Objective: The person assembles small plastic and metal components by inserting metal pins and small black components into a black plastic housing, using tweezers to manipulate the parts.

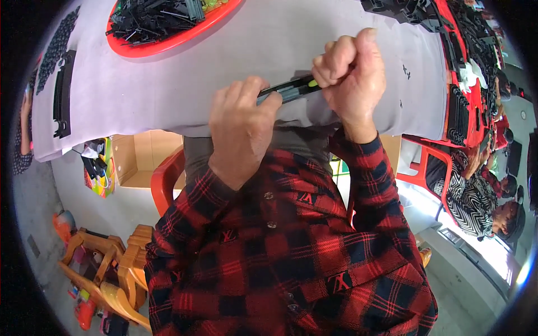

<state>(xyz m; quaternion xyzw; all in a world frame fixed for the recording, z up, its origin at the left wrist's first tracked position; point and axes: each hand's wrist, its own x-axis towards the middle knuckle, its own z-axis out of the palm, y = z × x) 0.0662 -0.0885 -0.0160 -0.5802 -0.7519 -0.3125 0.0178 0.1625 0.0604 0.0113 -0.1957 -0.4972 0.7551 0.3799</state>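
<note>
Between my two hands, just over the near edge of the cloth-covered table, is a long, narrow black plastic strip [291, 91] with grey inner parts and a yellow-green piece near its right end. My left hand [242, 126] is closed on its left end, thumb and fingers pressed along it. At the other end my right hand [354, 78] grips the strip with curled fingers, its thumb pointing up. The palms and fingers hide both ends. Further off, a red tray [159, 51] holds a heap of black strips [148, 22] and some yellow-green pieces [214, 4].
Black strips [63, 95] and small black parts [59, 45] lie at the left. On the right stand a stack of black strips [458, 115], a white glove [472, 77] and a red chair [423, 165]. A person in a patterned shirt [471, 182] sits there. Cardboard box [134, 159] below left.
</note>
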